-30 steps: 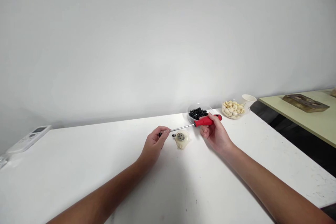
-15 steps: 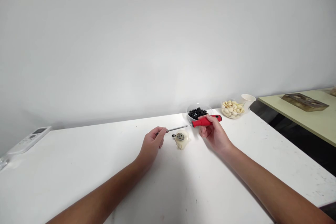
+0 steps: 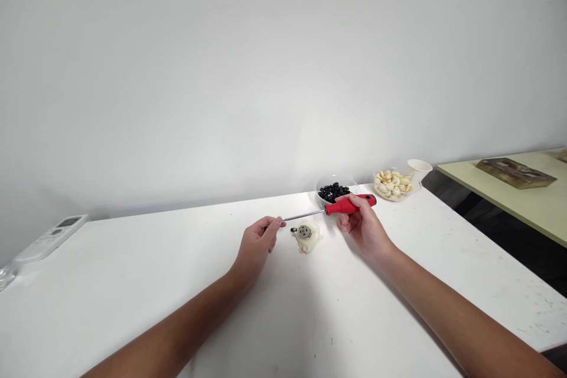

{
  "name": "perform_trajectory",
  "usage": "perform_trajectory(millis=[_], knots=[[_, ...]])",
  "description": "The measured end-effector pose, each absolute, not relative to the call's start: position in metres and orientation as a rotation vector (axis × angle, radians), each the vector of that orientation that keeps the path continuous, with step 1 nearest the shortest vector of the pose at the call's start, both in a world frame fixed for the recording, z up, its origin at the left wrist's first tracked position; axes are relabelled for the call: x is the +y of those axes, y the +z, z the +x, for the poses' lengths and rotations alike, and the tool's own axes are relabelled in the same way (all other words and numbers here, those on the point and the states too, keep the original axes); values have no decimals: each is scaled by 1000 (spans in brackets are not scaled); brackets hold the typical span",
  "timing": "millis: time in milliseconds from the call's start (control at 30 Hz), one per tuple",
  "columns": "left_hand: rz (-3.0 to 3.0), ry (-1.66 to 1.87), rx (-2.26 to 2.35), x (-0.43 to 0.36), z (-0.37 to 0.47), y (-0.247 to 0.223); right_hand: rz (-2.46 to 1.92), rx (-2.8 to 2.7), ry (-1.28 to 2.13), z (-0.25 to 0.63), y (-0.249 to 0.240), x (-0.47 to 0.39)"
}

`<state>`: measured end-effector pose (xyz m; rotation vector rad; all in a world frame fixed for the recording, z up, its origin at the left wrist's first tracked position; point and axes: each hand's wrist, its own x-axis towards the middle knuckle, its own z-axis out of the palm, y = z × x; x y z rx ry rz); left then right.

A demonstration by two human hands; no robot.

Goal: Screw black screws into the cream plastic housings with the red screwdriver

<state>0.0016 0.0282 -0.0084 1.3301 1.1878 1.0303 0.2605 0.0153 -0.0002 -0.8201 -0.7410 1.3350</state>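
Observation:
My right hand is closed around the red handle of a screwdriver, its metal shaft pointing left. At the far end of that shaft, my left hand pinches the tip between thumb and fingers. A small dark bit shows at those fingertips, too small to make out. On the white table between my hands lies a cream-coloured plastic part with a round grey metal piece set in it. A small black knob sticks out at its left side.
Behind my right hand stands a clear bowl of small black pieces. Farther right are a clear bowl of peeled garlic cloves and a white paper cup. A white remote control lies at far left. A wooden block rests on the greenish table.
Both hands keep their hold on the screwdriver and have barely moved. The view has shifted very slightly.

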Motion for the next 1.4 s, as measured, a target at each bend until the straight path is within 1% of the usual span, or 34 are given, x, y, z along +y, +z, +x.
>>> perform_trajectory(millis=[833, 1100, 1300, 1400], knots=[[1336, 1041, 1214, 28, 3, -12, -858, -840, 1310, 263, 3, 13], [1369, 1003, 1229, 27, 2, -10, -836, -985, 1312, 269, 7, 11], [1371, 1026, 1206, 27, 1, -12, -886, -1123, 1241, 275, 14, 2], [1383, 999, 1230, 26, 1, -10, -891, -1153, 1272, 282, 13, 0]])
